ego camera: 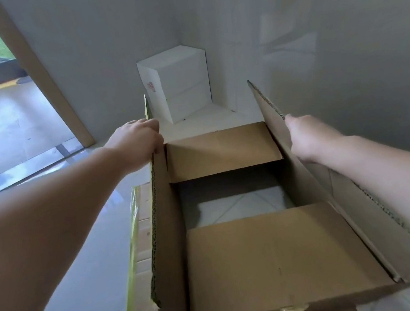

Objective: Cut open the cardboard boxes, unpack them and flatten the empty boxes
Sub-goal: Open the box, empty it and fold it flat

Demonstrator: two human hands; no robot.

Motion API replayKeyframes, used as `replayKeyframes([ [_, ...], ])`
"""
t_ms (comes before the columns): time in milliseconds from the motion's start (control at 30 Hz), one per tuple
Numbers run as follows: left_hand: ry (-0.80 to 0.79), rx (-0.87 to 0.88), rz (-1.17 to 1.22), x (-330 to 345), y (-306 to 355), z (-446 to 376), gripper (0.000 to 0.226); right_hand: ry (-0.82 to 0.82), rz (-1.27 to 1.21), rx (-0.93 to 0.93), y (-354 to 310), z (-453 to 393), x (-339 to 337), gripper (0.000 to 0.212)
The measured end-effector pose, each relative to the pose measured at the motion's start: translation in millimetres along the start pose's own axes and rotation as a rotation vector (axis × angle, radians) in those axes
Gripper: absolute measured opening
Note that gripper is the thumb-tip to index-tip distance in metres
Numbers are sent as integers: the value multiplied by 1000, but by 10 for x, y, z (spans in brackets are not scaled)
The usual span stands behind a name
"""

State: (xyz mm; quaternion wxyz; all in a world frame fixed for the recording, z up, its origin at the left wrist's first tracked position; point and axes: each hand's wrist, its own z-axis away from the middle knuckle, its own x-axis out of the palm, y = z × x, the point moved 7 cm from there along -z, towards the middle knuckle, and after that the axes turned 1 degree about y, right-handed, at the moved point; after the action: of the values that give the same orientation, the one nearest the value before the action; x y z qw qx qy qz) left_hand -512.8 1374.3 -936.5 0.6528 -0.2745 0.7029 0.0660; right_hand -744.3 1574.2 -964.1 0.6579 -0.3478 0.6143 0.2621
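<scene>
A brown cardboard box (273, 259) is open at both ends, and the tiled floor shows through its middle. My left hand (139, 144) grips the top edge of the box's left wall near the far corner. My right hand (306, 134) grips the raised right flap, fingers wrapped over its edge. Nothing lies inside the box. Two inner flaps, one far and one near, fold in across the opening.
A white box (178, 82) stands in the far corner against the grey walls. Flat cardboard with yellow-green tape (132, 247) lies on the floor left of the box. A doorway (7, 109) opens at the far left onto another tiled floor.
</scene>
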Motion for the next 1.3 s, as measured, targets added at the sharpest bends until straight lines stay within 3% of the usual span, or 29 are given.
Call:
replayKeyframes([
  [100, -178, -76, 17, 55, -172, -28, 36, 33, 90, 4, 181, -109, -24, 69],
  [300, -703, -307, -421, 206, -157, 175, 6, 57, 583, -22, 431, -195, -12, 70],
  [400, -767, -402, -521, 485, -5, 295, 38, 53, 835, -35, 530, -190, 12, 72],
  [500, -771, -569, -438, 728, 85, 415, 67, 59, 856, -50, 671, -182, 98, 68],
  [567, -735, -566, -365, 876, 176, 428, 71, 63, 846, -38, 739, -167, 160, 63],
  [733, -513, -321, -224, 1023, 598, 360, 58, 72, 856, 0, 767, -169, 267, 63],
  [867, -385, -151, -132, 1094, 946, 275, 49, -26, 801, -25, 815, -89, 590, 64],
  [1133, -293, 1, -48, 1318, 1416, 213, 42, -391, 259, 28, 906, 395, 1555, 74],
  [1233, -299, 1, -33, 1367, 1464, 224, 42, -425, 59, 147, 903, 468, 1656, 78],
  [1300, -317, -10, -33, 1398, 1440, 251, 42, -423, 58, 166, 900, 445, 1657, 82],
])
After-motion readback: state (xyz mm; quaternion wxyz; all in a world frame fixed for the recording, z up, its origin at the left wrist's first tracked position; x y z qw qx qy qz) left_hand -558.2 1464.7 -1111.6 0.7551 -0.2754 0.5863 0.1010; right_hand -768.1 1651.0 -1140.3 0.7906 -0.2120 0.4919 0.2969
